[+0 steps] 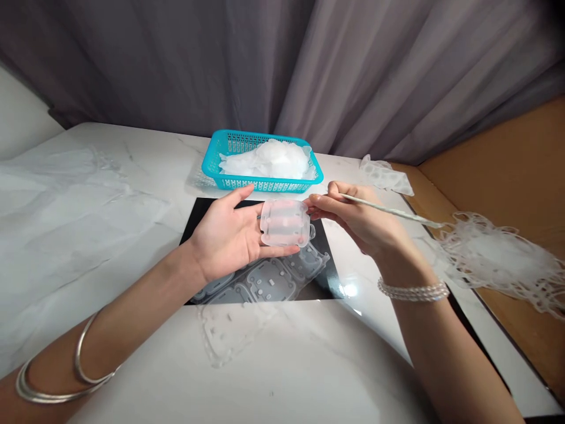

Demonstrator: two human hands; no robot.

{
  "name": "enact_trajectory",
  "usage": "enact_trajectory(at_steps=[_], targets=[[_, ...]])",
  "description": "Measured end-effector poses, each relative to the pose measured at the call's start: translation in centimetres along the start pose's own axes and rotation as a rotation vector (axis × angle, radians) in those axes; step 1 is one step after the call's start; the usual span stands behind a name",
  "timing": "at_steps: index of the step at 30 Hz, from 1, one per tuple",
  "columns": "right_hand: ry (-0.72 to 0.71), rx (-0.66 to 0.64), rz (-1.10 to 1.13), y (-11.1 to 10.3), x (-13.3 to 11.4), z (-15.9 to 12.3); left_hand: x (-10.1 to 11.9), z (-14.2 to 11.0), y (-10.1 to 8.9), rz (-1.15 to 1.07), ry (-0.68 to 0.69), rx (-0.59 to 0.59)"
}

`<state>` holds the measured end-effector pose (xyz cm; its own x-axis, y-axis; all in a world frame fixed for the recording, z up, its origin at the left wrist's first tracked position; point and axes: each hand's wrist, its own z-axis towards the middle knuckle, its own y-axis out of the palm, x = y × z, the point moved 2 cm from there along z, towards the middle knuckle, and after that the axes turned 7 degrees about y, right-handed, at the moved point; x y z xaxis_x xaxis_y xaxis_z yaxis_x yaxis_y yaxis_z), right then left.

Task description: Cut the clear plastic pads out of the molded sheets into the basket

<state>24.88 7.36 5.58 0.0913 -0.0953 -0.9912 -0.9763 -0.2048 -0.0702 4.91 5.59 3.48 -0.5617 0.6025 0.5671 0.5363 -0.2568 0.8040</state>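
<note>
My left hand lies palm up with a translucent rounded-square moulded plastic piece resting across its fingers. My right hand holds a thin pale pointed stick in a pencil grip, its tip aimed away to the right. The right fingertips touch the piece's upper right corner. A translucent moulded sheet with rounded cells lies on a black sheet below my left fingers.
A turquoise plastic basket of translucent scraps stands behind my hands. A lacy plastic offcut trails over the right table edge, with another behind it. Clear film covers the table's left side. Cardboard stands right, curtains behind.
</note>
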Motion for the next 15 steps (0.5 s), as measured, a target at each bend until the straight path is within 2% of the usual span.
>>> enact_trajectory(at_steps=[6, 10, 13, 15], targets=[[0.030, -0.116, 0.059, 0.23, -0.13, -0.26, 0.12, -0.12, 0.28, 0.018, -0.038, -0.056], [0.008, -0.123, 0.082, 0.11, -0.44, -0.30, 0.22, -0.20, 0.33, 0.045, -0.060, -0.050], [-0.018, -0.055, 0.098, -0.15, -0.51, -0.20, 0.01, 0.02, -0.07, 0.037, -0.058, 0.022], [-0.051, 0.007, 0.093, -0.17, -0.43, -0.22, -0.36, 0.25, -0.59, 0.022, -0.049, 0.147]])
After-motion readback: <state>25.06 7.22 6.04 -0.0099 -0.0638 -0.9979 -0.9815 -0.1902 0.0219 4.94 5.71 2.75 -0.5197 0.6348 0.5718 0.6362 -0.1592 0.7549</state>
